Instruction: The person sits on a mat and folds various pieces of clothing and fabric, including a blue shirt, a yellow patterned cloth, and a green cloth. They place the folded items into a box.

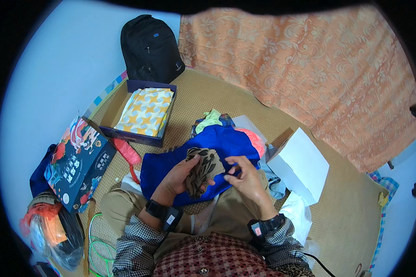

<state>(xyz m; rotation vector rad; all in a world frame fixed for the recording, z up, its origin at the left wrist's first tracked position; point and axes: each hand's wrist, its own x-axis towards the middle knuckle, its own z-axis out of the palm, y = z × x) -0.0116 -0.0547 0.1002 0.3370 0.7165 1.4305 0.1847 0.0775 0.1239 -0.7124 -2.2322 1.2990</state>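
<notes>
My left hand [181,176] grips a bunched brown cloth [205,166] with a dark leaf print, its thumb on top and fingertips showing underneath. Just right of the cloth, my right hand [244,176] is raised with curled, parted fingers and nothing visible in them. Both hands are above a royal blue cloth [163,166] spread in front of my crossed legs. Behind it lie a pale green cloth [209,118], a dark plaid cloth [227,119] and a pink item in clear plastic [253,138].
An open box [131,135] holds a folded yellow-and-white patterned cloth [147,110]. A black backpack [150,52] leans on the wall behind it. Left are a printed carton [83,166], a pink brush-like item [126,151] and stuffed plastic bags [52,235]. A white box [301,166] stands right.
</notes>
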